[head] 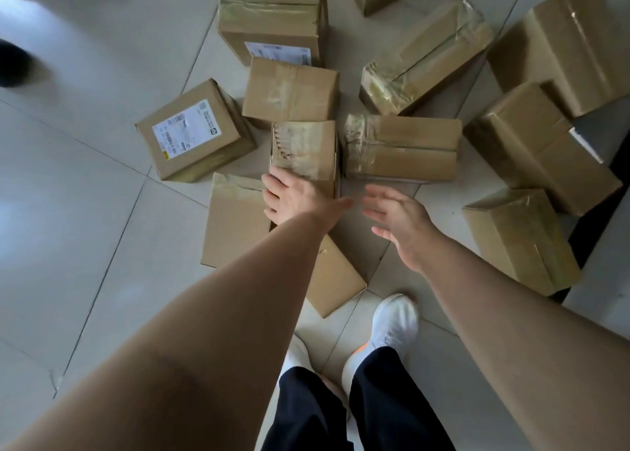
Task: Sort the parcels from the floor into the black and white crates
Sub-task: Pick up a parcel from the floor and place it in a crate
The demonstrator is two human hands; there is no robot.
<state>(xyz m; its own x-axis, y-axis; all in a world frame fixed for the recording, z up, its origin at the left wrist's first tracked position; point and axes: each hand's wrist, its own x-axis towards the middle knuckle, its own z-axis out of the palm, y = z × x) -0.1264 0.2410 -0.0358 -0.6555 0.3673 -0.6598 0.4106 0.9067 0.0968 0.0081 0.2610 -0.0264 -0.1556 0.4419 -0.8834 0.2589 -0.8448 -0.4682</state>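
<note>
Several taped brown cardboard parcels lie scattered on the pale tiled floor. My left hand (pixel 293 198) reaches down with fingers spread and rests at the near edge of a small taped parcel (pixel 303 147) in the middle of the pile. My right hand (pixel 397 217) hovers open just right of it, palm turned inward, holding nothing, in front of a flat parcel (pixel 402 147). A parcel with a white shipping label (pixel 192 131) lies to the left. No crate is in view.
More parcels ring the hands: a large one (pixel 272 17) at the back, a flat one (pixel 235 222) under my left wrist, others at right (pixel 521 239). My feet in white shoes (pixel 393 324) stand just behind the pile. A dark shape (pixel 13 65) lies far left.
</note>
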